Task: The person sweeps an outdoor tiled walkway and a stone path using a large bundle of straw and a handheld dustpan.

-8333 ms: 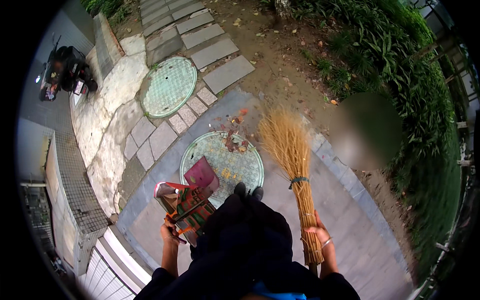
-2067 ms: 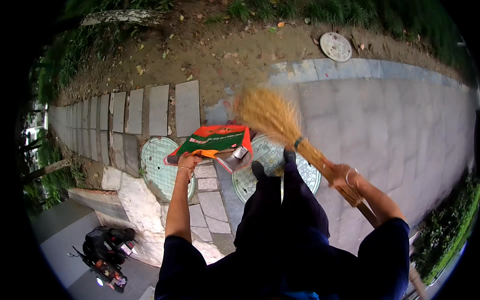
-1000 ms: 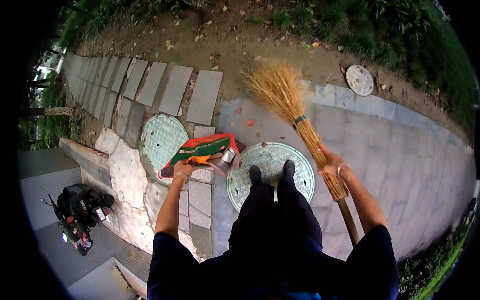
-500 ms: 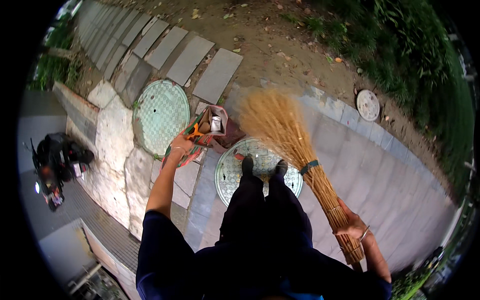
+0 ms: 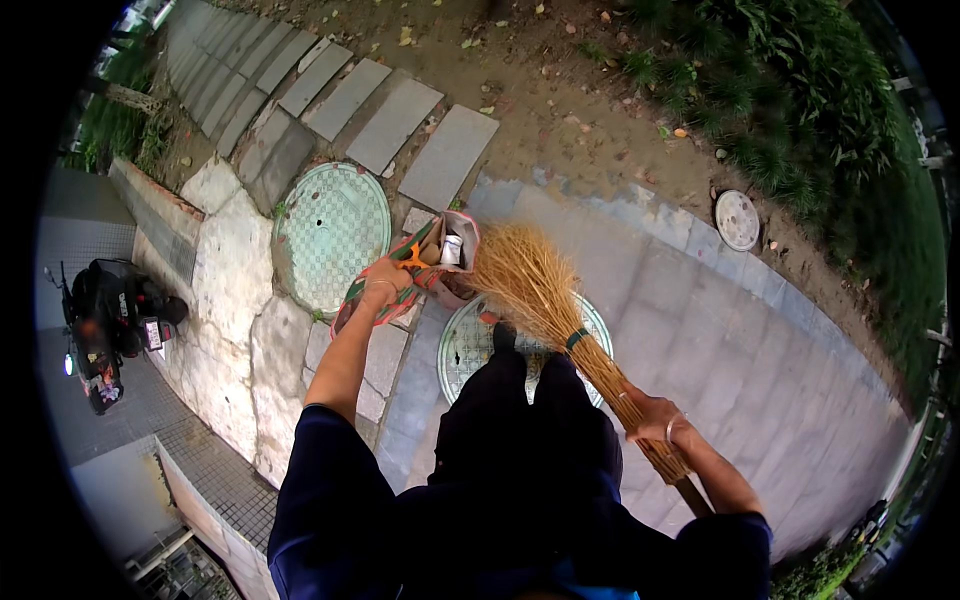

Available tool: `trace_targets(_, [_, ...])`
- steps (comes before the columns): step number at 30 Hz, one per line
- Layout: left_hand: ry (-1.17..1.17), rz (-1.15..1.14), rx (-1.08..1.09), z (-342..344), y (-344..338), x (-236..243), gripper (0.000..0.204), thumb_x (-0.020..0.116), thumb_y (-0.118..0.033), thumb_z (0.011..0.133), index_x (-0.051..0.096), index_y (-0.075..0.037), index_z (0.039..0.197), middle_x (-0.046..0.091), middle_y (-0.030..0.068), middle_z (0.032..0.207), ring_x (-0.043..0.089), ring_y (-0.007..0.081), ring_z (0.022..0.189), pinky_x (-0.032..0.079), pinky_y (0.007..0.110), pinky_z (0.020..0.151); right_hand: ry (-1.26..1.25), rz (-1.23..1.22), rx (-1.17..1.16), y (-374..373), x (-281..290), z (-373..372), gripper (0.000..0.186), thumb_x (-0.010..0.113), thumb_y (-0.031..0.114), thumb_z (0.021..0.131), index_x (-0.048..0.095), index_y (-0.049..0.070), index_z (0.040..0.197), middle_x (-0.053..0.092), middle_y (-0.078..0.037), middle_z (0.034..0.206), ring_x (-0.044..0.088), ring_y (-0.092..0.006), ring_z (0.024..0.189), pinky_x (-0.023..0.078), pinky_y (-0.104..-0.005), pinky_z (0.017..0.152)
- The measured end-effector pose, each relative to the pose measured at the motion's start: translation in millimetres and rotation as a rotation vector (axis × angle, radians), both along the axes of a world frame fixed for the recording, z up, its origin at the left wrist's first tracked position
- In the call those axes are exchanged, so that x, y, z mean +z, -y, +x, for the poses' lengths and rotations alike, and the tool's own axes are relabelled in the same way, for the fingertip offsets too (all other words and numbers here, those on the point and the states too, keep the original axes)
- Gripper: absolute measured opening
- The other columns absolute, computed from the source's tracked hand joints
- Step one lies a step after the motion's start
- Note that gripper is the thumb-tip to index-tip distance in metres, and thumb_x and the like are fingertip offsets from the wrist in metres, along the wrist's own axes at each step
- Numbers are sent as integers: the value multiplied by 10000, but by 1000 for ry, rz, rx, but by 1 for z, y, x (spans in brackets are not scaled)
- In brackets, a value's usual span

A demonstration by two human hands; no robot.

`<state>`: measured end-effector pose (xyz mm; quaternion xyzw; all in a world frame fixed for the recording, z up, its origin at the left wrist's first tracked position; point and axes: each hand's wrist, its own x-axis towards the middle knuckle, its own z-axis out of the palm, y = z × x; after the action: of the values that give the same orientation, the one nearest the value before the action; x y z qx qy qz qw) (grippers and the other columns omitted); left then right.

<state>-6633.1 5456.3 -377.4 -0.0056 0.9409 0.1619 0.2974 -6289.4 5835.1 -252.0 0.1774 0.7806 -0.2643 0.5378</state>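
Note:
My left hand [image 5: 384, 280] is closed on a red-and-green striped bag [image 5: 471, 238], whose mouth gapes upward. Inside lie brown cardboard-like pieces and a whitish packet [image 5: 451, 249]. An orange forked piece [image 5: 413, 259] sticks out beside my fingers; I cannot tell whether it belongs to the bag. Wrapped around the lower stalks of a straw broom [image 5: 535, 285] is my right hand [image 5: 655, 415]. A dark green band binds the broom at its middle. Its bristles fan out right up against the bag's right side, partly covering the round manhole cover [image 5: 596, 330] under my feet.
Another round greenish cover [image 5: 335, 235] lies left of the bag. Grey stepping slabs [image 5: 450, 155] run to the far left across bare soil. Grey paving [image 5: 720, 380] spreads to the right, bordered by plants [image 5: 790, 170]. A dark scooter [image 5: 115, 320] stands at the left.
The broom has swung left and its bristles now meet the bag. My right hand has moved left and up with it. The bag has shifted slightly to the right.

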Motion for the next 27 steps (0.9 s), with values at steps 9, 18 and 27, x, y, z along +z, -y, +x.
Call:
trace_targets(9, [-204, 64, 89, 117, 106, 19, 317, 586, -250, 670, 624, -92, 943, 594, 210, 875, 569, 346, 882, 443, 386, 746, -142, -37, -184, -28, 121, 120, 995, 714, 262, 523, 197, 208, 1370, 584, -168, 1038, 548, -283, 998, 408, -300, 889])
trace_targets(18, [-144, -9, -14, 246, 153, 75, 334, 612, -207, 604, 625, -81, 914, 597, 205, 816, 582, 345, 813, 453, 396, 709, -314, -350, -863, -46, 9, 253, 1045, 734, 34, 505, 170, 133, 1379, 581, -41, 1049, 554, -165, 937, 433, -257, 829])
trace_targets(27, [-90, -85, -14, 318, 165, -13, 257, 536, -176, 637, 636, -62, 845, 587, 223, 801, 572, 381, 800, 456, 426, 724, -118, -93, -111, 65, -45, 272, 1094, 748, 325, 519, 105, 108, 1377, 468, -190, 1205, 485, -304, 1070, 392, -315, 915])
